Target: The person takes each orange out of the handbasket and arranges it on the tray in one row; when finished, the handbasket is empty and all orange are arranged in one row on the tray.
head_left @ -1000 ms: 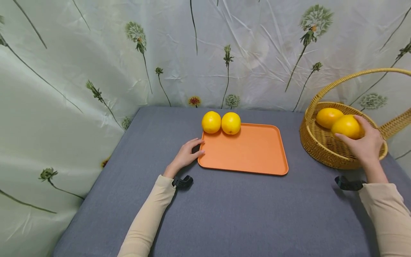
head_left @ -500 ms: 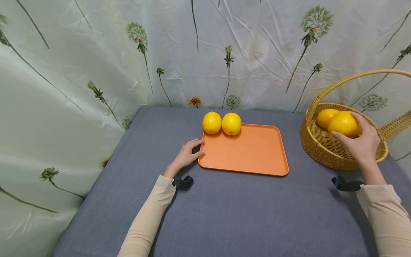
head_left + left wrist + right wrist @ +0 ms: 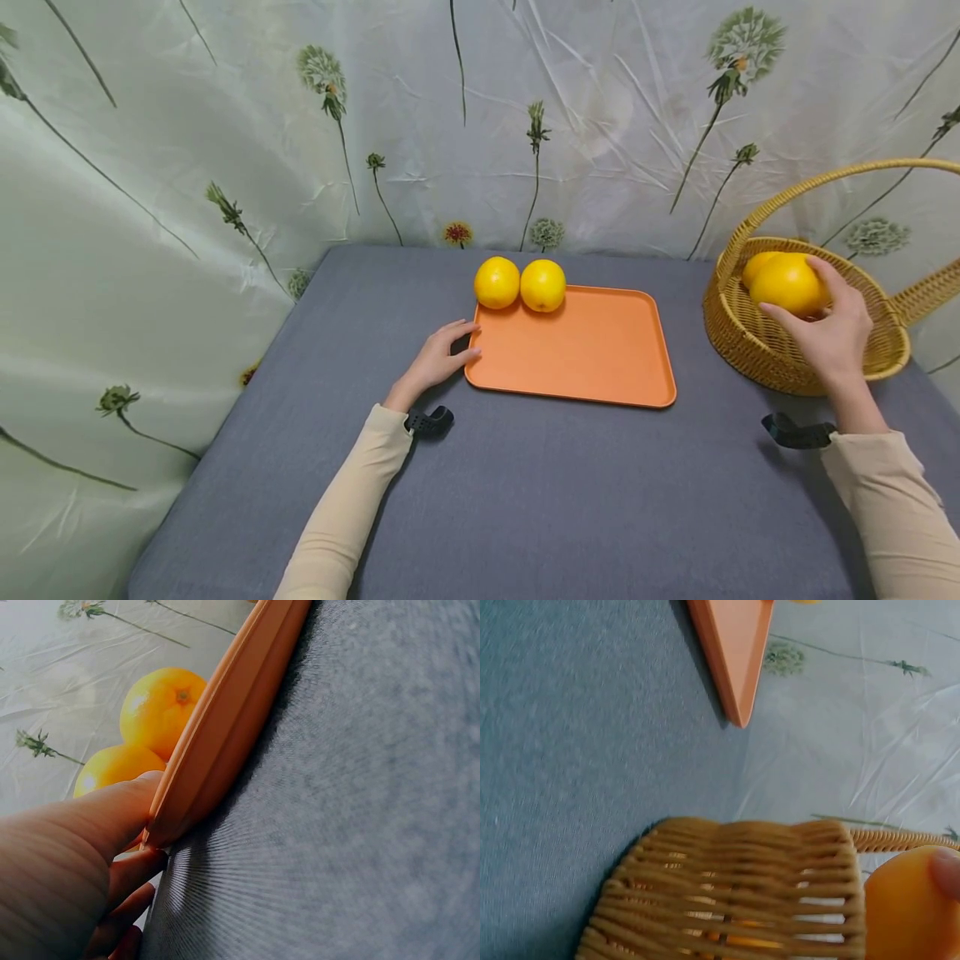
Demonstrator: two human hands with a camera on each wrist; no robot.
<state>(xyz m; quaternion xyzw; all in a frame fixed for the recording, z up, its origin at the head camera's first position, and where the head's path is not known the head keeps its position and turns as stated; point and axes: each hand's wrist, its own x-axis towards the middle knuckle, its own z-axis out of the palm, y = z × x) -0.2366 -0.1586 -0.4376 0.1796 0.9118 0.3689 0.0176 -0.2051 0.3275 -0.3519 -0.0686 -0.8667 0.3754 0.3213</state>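
Note:
My right hand (image 3: 832,325) grips an orange (image 3: 787,283) over the wicker basket (image 3: 750,350) at the right. A second orange (image 3: 756,265) lies in the basket, mostly hidden behind the held one. In the right wrist view, the held orange (image 3: 911,907) shows past the basket's rim with a fingertip on it. At the left end of the orange tray (image 3: 577,350), my left hand (image 3: 435,357) pinches the rim; the left wrist view has the thumb (image 3: 127,802) on the rim and the other fingers below. Two oranges sit side by side at the tray's back left corner.
The basket's tall arched handle (image 3: 825,177) rises over its opening. A grey cloth (image 3: 570,492) covers the table, and a curtain (image 3: 420,108) with printed dandelions hangs along the back and left.
My right hand has moved a little left within the basket's opening with its orange, which now covers more of the orange behind it. The left hand and tray have stayed put.

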